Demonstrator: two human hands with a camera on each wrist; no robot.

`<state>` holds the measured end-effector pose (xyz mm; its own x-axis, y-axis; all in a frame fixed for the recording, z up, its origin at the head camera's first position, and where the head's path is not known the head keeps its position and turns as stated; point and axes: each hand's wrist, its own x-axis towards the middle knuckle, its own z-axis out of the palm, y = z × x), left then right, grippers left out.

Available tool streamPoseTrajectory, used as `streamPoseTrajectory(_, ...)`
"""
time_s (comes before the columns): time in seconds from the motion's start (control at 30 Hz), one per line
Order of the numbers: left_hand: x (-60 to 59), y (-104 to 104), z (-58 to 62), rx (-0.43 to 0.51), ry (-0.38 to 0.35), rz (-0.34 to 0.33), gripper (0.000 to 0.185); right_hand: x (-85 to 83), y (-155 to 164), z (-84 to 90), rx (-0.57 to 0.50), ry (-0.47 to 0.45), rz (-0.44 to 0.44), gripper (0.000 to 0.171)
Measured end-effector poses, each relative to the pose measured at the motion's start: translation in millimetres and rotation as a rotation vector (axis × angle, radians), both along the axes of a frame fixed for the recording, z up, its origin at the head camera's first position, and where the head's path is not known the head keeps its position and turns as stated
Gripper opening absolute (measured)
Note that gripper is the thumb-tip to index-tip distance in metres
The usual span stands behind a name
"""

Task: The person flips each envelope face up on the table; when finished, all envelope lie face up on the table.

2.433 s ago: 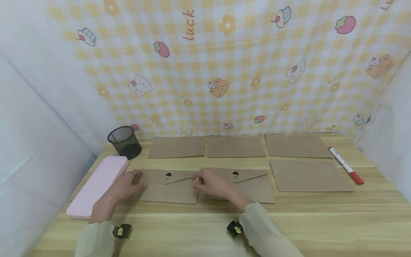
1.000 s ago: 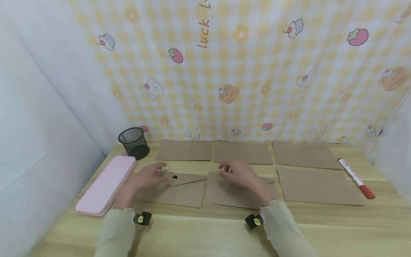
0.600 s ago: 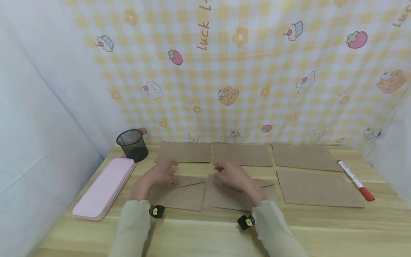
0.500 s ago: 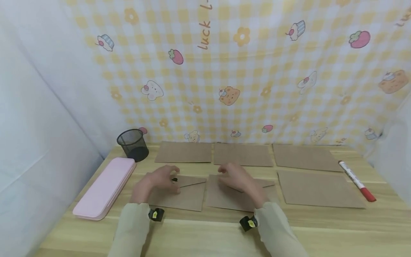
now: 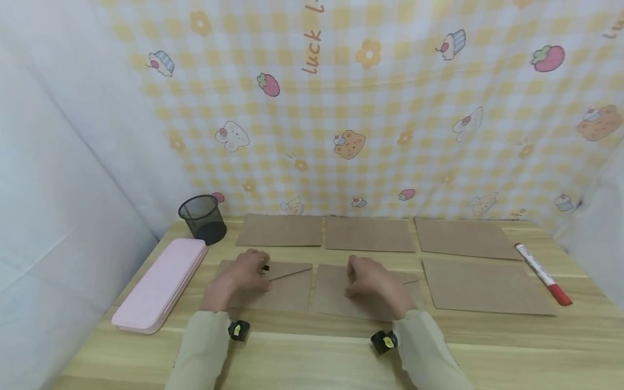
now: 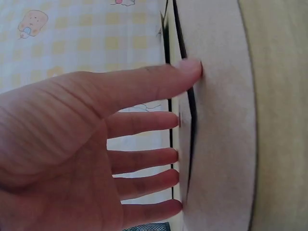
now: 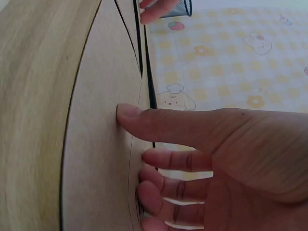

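I'm pressing my left hand (image 5: 242, 276) flat on the left envelope (image 5: 285, 290), fingers (image 6: 144, 159) straight and spread over its flap. My right hand (image 5: 372, 279) is pressing the middle envelope (image 5: 336, 295) beside it, thumb (image 7: 159, 122) out, fingers lying on the flap. Both envelopes are lying flat at the table (image 5: 312, 352) front, side by side. Pink case (image 5: 158, 284) is sitting left of them, red marker (image 5: 538, 268) far right.

Left hand (image 5: 244, 276) now presses left envelope (image 5: 287, 290) flap flat; right hand (image 5: 372, 281) presses middle envelope (image 5: 336, 295) flap.
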<state>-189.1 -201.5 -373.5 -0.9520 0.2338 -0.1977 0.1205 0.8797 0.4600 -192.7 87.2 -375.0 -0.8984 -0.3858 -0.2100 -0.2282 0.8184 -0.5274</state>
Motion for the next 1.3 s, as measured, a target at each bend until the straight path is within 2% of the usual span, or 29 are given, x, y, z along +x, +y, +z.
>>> streamPoseTrajectory(0.13, -4.4, -1, 2.6, 0.034, 0.014, -0.041, 0.054, -8.1, 6, -6.3, -0.052, -0.001, 0.013, 0.036)
streamPoseTrajectory(0.23, -12.2, -6, 5.4, 0.059, 0.028, -0.06, 0.05, -14.0, 8, -9.7, -0.1, -0.018, 0.04, 0.034)
streamPoseTrajectory(0.37, -32.2, -17, 9.1, 0.059, 0.037, -0.089, 0.05, -20.2, 9, -12.7, -0.137, -0.023, 0.076, 0.033)
streamPoseTrajectory(0.47, -49.9, -28, 10.1, 0.047, 0.03, -0.108, 0.052, -21.3, 8, -12.3, -0.123, -0.009, 0.091, 0.03)
streamPoseTrajectory(0.6, -63.7, -44, 12.1, 0.023, 0.056, -0.112, 0.049, -27.7, 3, -5.9, -0.133, 0.08, 0.113, 0.01)
streamPoseTrajectory(0.7, -68.7, -53, 11.9, 0.016, 0.092, -0.134, 0.047, -40.0, -7, 2.0, -0.112, 0.165, 0.117, 0.007)
streamPoseTrajectory(0.83, -77.2, -60, 6.5, 0.0, 0.132, -0.172, 0.05, -61.7, -32, 11.8, 0.0, 0.175, 0.177, 0.033)
streamPoseTrajectory(0.87, -78.9, -61, 4.6, -0.003, 0.124, -0.173, 0.051, -67.2, -39, 13.4, 0.039, 0.168, 0.206, 0.039)
streamPoseTrajectory(0.93, -82.2, -62, 0.7, 0.006, 0.082, -0.176, 0.053, -78.0, -51, 14.1, 0.124, 0.174, 0.274, 0.04)
streamPoseTrajectory(1.07, -86.8, -59, -6.5, 0.001, -0.006, -0.155, 0.055, -93.2, -64, 7.3, 0.264, 0.207, 0.327, 0.027)
streamPoseTrajectory(1.17, -88.2, -58, -6.7, -0.037, 0.023, -0.12, 0.052, -98.5, -69, 1.7, 0.267, 0.208, 0.328, 0.016)
streamPoseTrajectory(1.3, -86.5, -62, -4.1, -0.055, 0.083, -0.12, 0.045, -103.3, -73, -2.3, 0.181, 0.18, 0.324, 0.017)
